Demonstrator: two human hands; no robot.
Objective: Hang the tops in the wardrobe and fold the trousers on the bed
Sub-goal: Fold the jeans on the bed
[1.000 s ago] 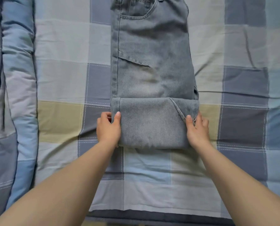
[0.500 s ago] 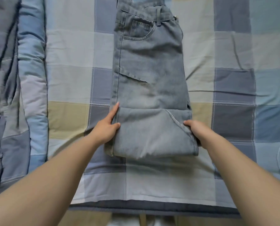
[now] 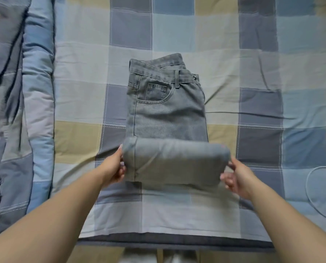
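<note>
Grey-blue jeans point(image 3: 166, 111) lie lengthwise on the checked bed sheet point(image 3: 253, 73), waistband and front pocket at the far end. Their near part is turned over into a thick fold point(image 3: 175, 162) raised a little off the sheet. My left hand point(image 3: 113, 168) grips the fold's left end, fingers curled under it. My right hand point(image 3: 237, 179) holds the right end, thumb and fingers around the edge. No tops or wardrobe are in view.
A rolled checked quilt point(image 3: 19, 111) runs along the left side of the bed. A thin white cable loop point(image 3: 310, 188) lies on the sheet at the right. The bed's near edge point(image 3: 177, 242) crosses the bottom, with floor below it.
Both hands went from pressing on the fold to gripping its ends and lifting it. The fold has moved further up the jeans, and the waistband has come fully into view.
</note>
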